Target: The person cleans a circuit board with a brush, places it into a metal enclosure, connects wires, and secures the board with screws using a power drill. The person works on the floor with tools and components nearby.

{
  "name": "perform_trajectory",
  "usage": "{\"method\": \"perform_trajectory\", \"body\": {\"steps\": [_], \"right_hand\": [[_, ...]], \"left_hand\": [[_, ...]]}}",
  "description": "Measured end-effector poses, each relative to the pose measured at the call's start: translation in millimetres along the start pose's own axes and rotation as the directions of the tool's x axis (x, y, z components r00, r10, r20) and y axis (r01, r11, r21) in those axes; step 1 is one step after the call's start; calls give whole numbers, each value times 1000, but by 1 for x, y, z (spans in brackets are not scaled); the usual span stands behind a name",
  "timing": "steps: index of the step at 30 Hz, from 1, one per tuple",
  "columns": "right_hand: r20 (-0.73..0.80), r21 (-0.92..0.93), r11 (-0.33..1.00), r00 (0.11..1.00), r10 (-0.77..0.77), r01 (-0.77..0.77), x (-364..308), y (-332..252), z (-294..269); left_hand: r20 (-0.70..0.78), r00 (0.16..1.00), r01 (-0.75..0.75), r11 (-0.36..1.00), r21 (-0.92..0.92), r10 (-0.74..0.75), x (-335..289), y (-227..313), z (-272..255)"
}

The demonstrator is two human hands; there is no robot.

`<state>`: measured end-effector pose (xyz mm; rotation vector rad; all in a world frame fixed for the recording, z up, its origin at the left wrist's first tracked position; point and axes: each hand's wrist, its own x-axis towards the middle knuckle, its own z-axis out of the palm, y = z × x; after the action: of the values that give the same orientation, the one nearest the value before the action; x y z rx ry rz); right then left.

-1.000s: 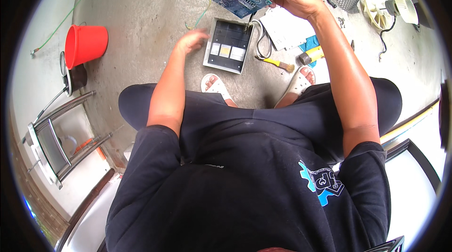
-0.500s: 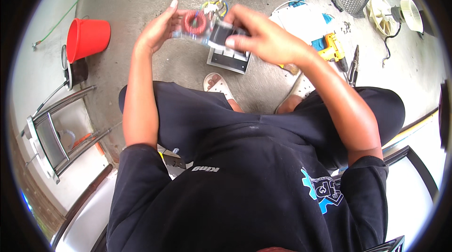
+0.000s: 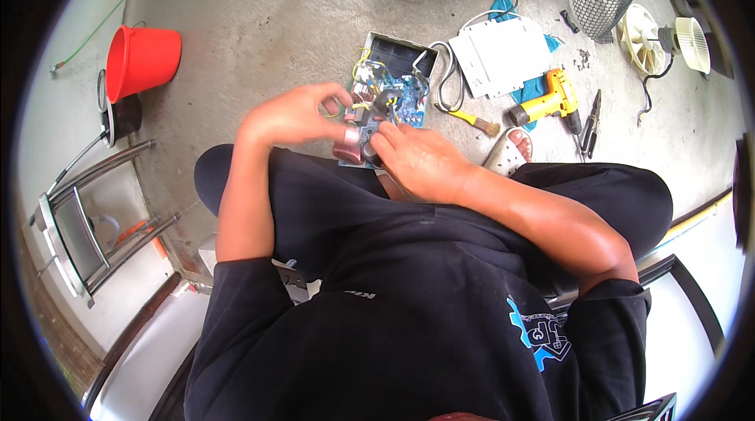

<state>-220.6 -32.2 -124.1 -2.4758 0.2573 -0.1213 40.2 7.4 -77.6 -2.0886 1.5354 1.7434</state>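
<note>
A blue circuit board with wires, dark components and a coil lies between my hands, low over the floor in front of my lap. Its far end meets a black open box with a light rim. At the board's left edge, my left hand curls round it, thumb and fingertips on its parts. My right hand grips the near part, its bent fingers beside a dark round component. The fingers hide some of the near end. A reddish coil shows below my left thumb.
Right of the board lie a white panel on a blue cloth, a yellow-handled brush, a yellow drill and pliers. A fan stands far right. A red bucket and metal-framed chair are at the left.
Both hands have brought the circuit board down and nearer to me, from held up in the air to against the black box. The board has turned, and the coil is now at its near end.
</note>
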Motion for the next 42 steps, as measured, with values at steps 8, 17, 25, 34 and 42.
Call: {"method": "perform_trajectory", "body": {"steps": [8, 17, 25, 34, 42], "right_hand": [[36, -175, 972, 988, -153, 157, -4, 11, 26], [-9, -213, 971, 994, -112, 108, 1, 21, 23], [-41, -151, 989, 999, -3, -3, 3, 29, 36], [-40, -81, 995, 997, 63, -66, 8, 50, 49], [94, 19, 989, 985, 144, -146, 10, 55, 55]], "left_hand": [[-130, 991, 5, 970, 243, 27, -3, -20, 76], [-277, 954, -30, 954, 298, 116, 14, -30, 108], [-393, 880, -123, 926, 357, 268, 15, -34, 95], [-461, 842, -114, 927, 357, 280, 23, -28, 88], [-466, 862, -33, 940, 340, 199, 40, -31, 95]]}}
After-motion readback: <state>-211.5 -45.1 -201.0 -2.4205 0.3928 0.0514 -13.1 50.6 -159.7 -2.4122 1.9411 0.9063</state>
